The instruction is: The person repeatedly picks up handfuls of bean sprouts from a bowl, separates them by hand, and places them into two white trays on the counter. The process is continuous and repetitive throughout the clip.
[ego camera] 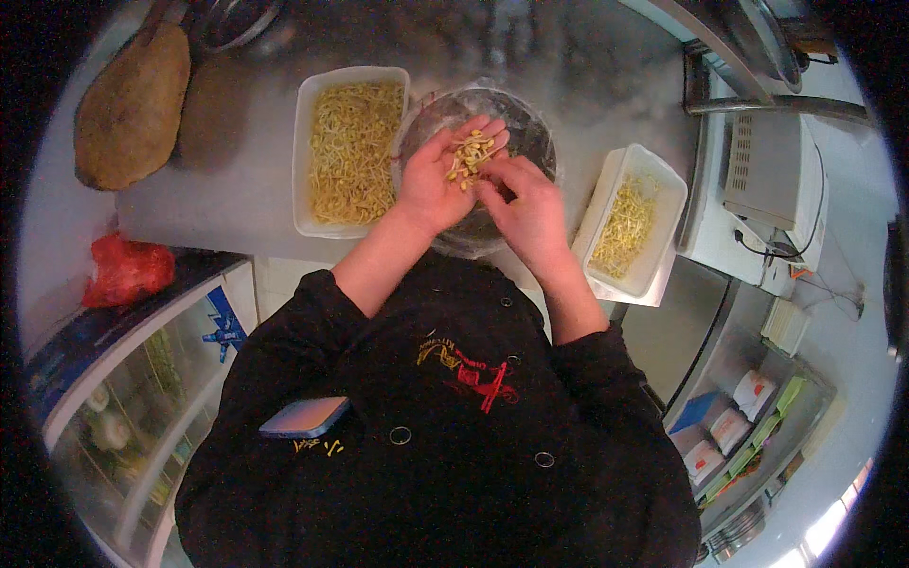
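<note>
My left hand (434, 177) is palm up with a small heap of bean sprouts (471, 155) lying on it. Over that palm, my right hand (529, 202) has its thumb and fingertips bent together at the sprouts; whether they pinch one is hidden. Both hands are above a round bowl (543, 135) with clear plastic film about its rim. To the left stands a white plastic tub (301, 156) full of bean sprouts (355, 149). A narrower white tub (664, 234) on the right holds a smaller amount of sprouts (625, 227).
The steel worktop (234, 206) carries the tubs and bowl. A wooden board (133, 106) is at the far left, above a red plastic bag (131, 268). A glass-fronted display fridge (135, 412) stands at lower left. A white appliance (770, 170) with a cable sits at right.
</note>
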Motion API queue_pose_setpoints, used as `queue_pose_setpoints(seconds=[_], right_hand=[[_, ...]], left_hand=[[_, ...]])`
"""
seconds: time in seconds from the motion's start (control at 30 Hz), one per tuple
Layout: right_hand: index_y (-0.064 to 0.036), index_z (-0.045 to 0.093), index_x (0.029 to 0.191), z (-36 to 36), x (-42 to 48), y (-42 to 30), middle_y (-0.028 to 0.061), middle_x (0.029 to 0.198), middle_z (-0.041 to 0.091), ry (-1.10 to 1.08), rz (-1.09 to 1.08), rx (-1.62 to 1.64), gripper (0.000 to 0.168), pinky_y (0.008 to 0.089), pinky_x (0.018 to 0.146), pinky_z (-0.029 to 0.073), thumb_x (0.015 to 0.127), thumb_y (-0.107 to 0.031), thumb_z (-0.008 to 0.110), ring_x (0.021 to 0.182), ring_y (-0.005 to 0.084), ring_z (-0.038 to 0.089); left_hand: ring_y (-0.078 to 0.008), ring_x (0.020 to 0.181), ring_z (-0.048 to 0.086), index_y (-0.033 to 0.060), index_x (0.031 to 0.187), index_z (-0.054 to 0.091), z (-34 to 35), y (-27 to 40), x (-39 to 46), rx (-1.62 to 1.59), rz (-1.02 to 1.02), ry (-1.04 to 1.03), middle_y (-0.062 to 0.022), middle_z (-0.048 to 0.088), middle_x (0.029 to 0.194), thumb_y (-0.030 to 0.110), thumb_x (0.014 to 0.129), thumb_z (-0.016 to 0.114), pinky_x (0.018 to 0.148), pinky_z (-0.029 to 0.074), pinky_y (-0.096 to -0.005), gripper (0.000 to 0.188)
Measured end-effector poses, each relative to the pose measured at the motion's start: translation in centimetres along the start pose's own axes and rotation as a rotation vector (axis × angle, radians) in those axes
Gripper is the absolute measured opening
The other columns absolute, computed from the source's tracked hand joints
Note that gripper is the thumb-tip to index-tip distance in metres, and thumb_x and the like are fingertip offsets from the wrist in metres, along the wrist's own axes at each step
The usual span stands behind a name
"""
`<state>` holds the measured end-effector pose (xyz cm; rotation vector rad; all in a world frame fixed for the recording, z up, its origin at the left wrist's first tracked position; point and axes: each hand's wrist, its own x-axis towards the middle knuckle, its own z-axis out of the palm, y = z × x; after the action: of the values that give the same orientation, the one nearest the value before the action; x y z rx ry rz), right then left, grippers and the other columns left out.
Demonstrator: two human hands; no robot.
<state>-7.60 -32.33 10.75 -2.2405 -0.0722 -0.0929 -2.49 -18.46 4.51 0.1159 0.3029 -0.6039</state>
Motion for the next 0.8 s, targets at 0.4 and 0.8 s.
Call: queue_pose_setpoints(seconds=[0.4, 0.8], right_hand=[[-0.001, 0.065, 0.095, 0.8, 0.5, 0.9, 0.0042, 0.086, 0.066, -0.047, 0.21, 0.231, 0.009, 0.0278, 0.064, 0.051, 0.093, -0.01, 0.063, 0.073, 0.0118, 0.063], [-0.007, 0.066, 0.113, -1.6, 0.7, 3.6, 0.0113, 0.103, 0.068, 0.132, -0.101, -0.327, 0.028, 0.0354, 0.08, 0.055, 0.085, -0.008, 0.069, 0.089, 0.0265, 0.067]], left_hand=[[-0.0343, 0.131, 0.051, -0.0011, 0.135, 0.052, 0.3, 0.1, 0.1, -0.012, 0.014, 0.023, -0.0195, 0.055, 0.139, 0.029, 0.104, 0.038, 0.113, 0.038, -0.0479, 0.045], [-0.0368, 0.14, 0.04, -0.0021, 0.137, 0.048, 0.5, 2.0, 0.3, -0.018, 0.12, -0.03, -0.0209, 0.047, 0.146, 0.03, 0.102, 0.041, 0.118, 0.031, -0.0512, 0.048]])
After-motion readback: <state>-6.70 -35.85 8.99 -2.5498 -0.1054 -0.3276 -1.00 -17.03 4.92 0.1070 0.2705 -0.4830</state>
